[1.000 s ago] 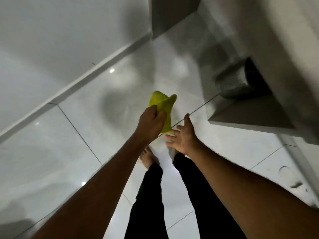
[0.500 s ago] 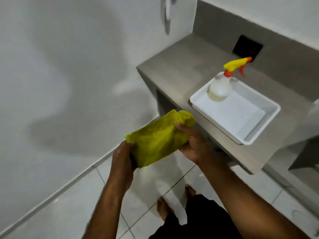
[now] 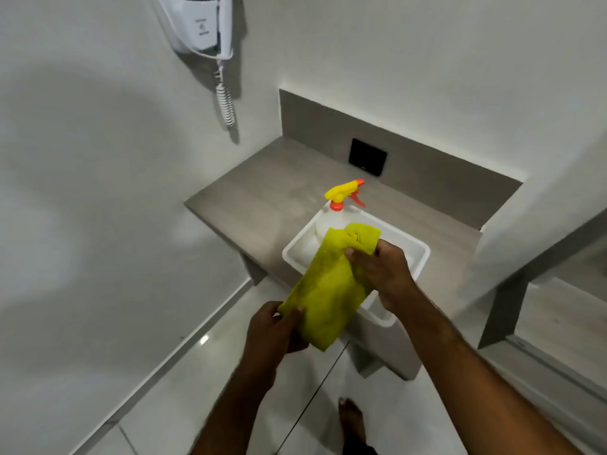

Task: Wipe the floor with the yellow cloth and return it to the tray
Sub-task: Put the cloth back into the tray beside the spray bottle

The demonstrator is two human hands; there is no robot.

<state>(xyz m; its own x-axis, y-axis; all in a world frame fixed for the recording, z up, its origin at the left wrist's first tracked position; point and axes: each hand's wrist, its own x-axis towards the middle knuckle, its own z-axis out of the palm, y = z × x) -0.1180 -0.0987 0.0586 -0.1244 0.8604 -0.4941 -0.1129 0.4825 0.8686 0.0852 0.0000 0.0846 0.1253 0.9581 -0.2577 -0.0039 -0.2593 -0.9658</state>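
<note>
— What's hidden for you?

— The yellow cloth [image 3: 328,287] covers most of the tray [image 3: 418,254] and the spray bottle [image 3: 341,205] body.

— Where's the cloth?

— I see it held taut above the tray, by the tabletop's [image 3: 262,195] front edge: left hand [image 3: 274,330] pinches its lower corner, right hand [image 3: 382,270] clamps the top.

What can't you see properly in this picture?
- Head view: the yellow cloth, held by the left hand and right hand, hides most of the white plastic tray and the white spray bottle body.
- White wall-mounted hair dryer: top cut off; label too small.
</note>
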